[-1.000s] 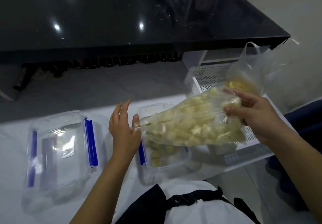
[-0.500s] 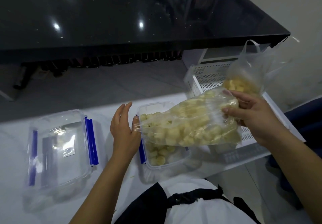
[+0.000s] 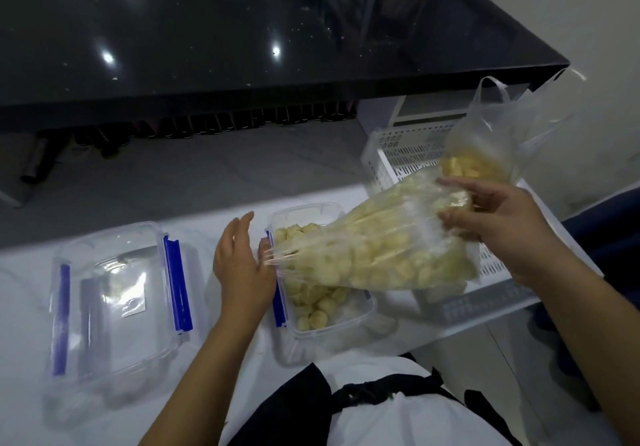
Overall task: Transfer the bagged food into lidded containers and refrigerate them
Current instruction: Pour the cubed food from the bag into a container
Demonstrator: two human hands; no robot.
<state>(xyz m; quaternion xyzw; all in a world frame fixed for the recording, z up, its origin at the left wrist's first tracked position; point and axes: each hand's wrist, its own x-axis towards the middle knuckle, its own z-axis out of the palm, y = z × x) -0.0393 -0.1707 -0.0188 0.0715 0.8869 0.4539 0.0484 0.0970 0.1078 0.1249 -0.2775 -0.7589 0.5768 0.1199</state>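
Between left hand [image 3: 242, 265] and right hand [image 3: 498, 227], the food bag [image 3: 374, 255] tilts over the container [image 3: 360, 321]

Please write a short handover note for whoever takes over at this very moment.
Left hand: pinches the mouth of the food bag at the container edge.
Right hand: grips the bag's raised bottom end.
Done: some pieces already lie in the container.
Left: empty the bag, fit the lid lying to the left, deal with the second bag by the white basket, then refrigerate.
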